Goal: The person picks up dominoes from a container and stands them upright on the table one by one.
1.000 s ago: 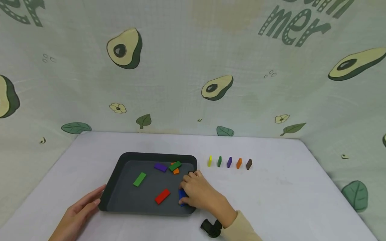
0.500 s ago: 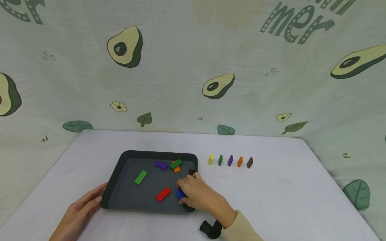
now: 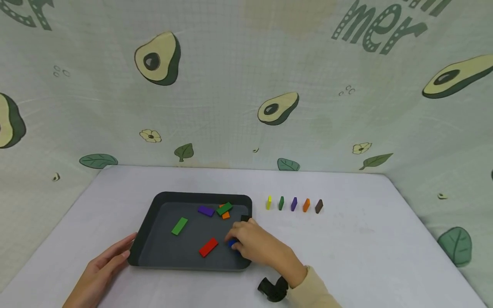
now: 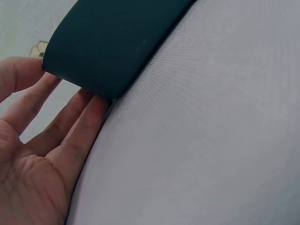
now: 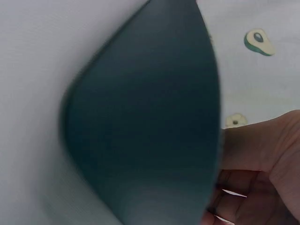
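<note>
A dark grey baking tray point(image 3: 192, 265) lies on the table with coloured wooden dominoes in it. At its left edge my left hand point(image 3: 98, 271) holds the wall; in the left wrist view the thumb meets the rim and the fingers reach the lower edge. My right hand point(image 3: 258, 244) reaches over the tray's right side and pinches a blue domino point(image 3: 232, 243), which the fingers mostly cover. In the right wrist view the tray's outer wall point(image 5: 140, 112) hides the fingertips. A red domino point(image 3: 208, 247) lies just left of the right hand, and a dark one point(image 3: 245, 218) beyond it.
Also in the tray are light green point(image 3: 179, 226) and purple point(image 3: 206, 211) dominoes, and a dark green one point(image 3: 224, 208) across an orange one point(image 3: 226, 215). Right of the tray, several dominoes stand upright in a row from yellow point(image 3: 268, 202) to brown point(image 3: 319, 206). A patterned cloth hangs behind.
The right hand first shifts slightly left with the blue domino, then turns, so that less of the domino shows. The left hand stays at the tray's edge.
</note>
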